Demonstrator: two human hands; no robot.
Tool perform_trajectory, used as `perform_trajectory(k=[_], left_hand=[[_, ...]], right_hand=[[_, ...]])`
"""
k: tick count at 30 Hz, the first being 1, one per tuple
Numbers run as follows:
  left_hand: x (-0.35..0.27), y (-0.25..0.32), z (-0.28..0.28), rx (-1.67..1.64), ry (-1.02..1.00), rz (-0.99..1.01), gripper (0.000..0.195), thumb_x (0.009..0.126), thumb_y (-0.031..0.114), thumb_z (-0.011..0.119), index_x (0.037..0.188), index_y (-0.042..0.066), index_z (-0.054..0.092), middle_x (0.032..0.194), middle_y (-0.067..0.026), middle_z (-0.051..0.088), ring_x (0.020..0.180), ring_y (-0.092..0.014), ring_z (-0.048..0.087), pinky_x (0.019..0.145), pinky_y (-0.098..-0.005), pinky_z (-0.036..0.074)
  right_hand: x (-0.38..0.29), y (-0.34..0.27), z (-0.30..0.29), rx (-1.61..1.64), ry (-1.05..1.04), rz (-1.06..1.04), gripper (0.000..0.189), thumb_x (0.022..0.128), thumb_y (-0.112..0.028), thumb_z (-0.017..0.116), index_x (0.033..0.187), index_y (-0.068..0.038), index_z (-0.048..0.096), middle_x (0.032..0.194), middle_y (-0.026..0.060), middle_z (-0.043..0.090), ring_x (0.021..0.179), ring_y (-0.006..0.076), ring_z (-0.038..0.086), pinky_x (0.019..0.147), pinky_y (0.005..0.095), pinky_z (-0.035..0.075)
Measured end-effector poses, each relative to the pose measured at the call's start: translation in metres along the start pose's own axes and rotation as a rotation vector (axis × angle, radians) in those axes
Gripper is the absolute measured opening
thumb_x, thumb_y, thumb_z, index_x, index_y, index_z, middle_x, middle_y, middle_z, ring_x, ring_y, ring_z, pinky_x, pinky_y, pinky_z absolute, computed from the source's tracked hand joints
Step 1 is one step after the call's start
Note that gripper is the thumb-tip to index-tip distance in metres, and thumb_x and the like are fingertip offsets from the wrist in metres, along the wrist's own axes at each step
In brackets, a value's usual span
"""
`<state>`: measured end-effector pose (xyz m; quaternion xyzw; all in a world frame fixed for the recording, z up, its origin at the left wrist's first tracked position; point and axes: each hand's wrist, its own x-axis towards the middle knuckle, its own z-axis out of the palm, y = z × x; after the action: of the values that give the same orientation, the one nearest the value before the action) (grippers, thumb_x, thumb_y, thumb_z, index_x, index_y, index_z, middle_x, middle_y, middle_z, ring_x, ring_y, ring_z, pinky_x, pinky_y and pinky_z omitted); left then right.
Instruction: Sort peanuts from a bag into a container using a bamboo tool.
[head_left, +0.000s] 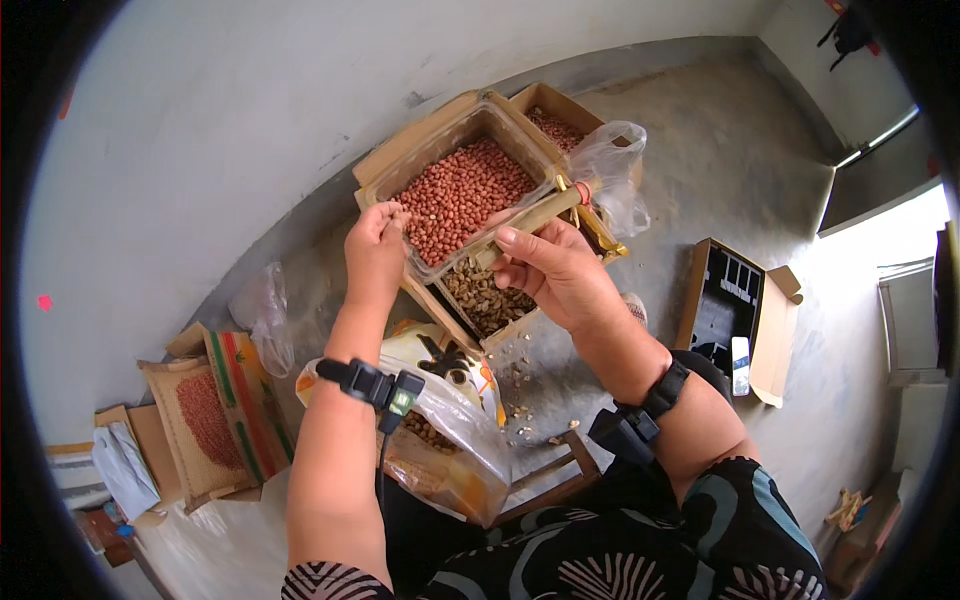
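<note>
Shelled red-skinned peanuts (469, 187) fill part of a clear plastic tub (499, 120), which rests across a cardboard box (450, 324). My left hand (377, 251) is over the tub's left rim with its fingertips drawn together; whether they pinch a peanut is hidden. My right hand (559, 270) grips a split bamboo strip (544, 214) between thumb and fingers. Red cord (583, 193) binds the strip's far end. Below it, empty peanut shells (480, 296) lie in the box's near part.
A smaller box of peanuts (551, 129) and a clear plastic bag (611, 169) adjoin the tub. Near my knees are an open bag of unshelled peanuts (427, 431) and a wooden stool (577, 457). Rightward, a phone (740, 365) rests on an open carton (724, 300). Shell bits litter the floor.
</note>
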<state>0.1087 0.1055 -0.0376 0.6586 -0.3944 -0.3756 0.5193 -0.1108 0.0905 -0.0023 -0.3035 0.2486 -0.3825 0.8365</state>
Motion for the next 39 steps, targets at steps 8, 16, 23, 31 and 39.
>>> perform_trajectory(k=[8,16,23,31,39], left_hand=[[0.002,-0.012,0.008,-0.106,0.057,-0.083,0.023,0.090,0.003,0.048,0.112,-0.002,0.053,0.097,-0.0104,0.066,0.055,-0.006,0.048,0.045,-0.0203,0.036],[-0.043,0.023,0.028,-0.307,-0.103,-0.278,0.022,0.090,0.009,0.053,0.110,0.000,0.054,0.094,-0.0099,0.066,0.057,-0.006,0.048,0.044,-0.0180,0.033],[-0.087,0.008,-0.004,-0.861,-0.138,-0.602,0.028,0.094,0.021,0.051,0.104,-0.005,0.056,0.098,-0.0170,0.064,0.069,-0.015,0.057,0.052,-0.0212,0.042],[-0.122,0.011,-0.017,-0.961,-0.151,-0.521,0.038,0.081,-0.002,0.041,0.118,-0.011,0.047,0.116,-0.0238,0.056,0.100,-0.028,0.061,0.074,-0.0270,0.055],[-0.126,0.024,-0.035,-0.911,-0.339,-0.346,0.044,0.079,-0.003,0.038,0.123,-0.009,0.045,0.119,-0.0224,0.055,0.109,-0.031,0.057,0.079,-0.0344,0.055]], right_hand=[[0.000,-0.013,-0.007,0.021,-0.012,-0.095,0.021,0.089,-0.016,0.063,0.105,-0.005,0.059,0.089,0.0041,0.064,0.073,0.0093,0.059,0.063,0.0238,0.051],[0.000,-0.019,-0.002,0.100,0.052,-0.197,0.022,0.089,-0.018,0.063,0.105,-0.004,0.057,0.090,0.0036,0.063,0.076,0.0082,0.058,0.067,0.0226,0.050],[-0.001,-0.008,0.001,0.012,0.067,-0.125,0.023,0.088,-0.018,0.065,0.105,-0.004,0.058,0.090,0.0026,0.064,0.075,0.0081,0.059,0.065,0.0222,0.051],[-0.004,0.014,0.016,-0.255,-0.052,-0.012,0.023,0.083,-0.016,0.070,0.102,-0.005,0.061,0.085,-0.0003,0.063,0.073,0.0071,0.058,0.062,0.0209,0.046],[-0.003,0.023,0.027,-0.337,-0.191,0.001,0.025,0.084,-0.007,0.067,0.108,-0.004,0.059,0.102,0.0042,0.065,0.091,0.0107,0.061,0.076,0.0246,0.051]])
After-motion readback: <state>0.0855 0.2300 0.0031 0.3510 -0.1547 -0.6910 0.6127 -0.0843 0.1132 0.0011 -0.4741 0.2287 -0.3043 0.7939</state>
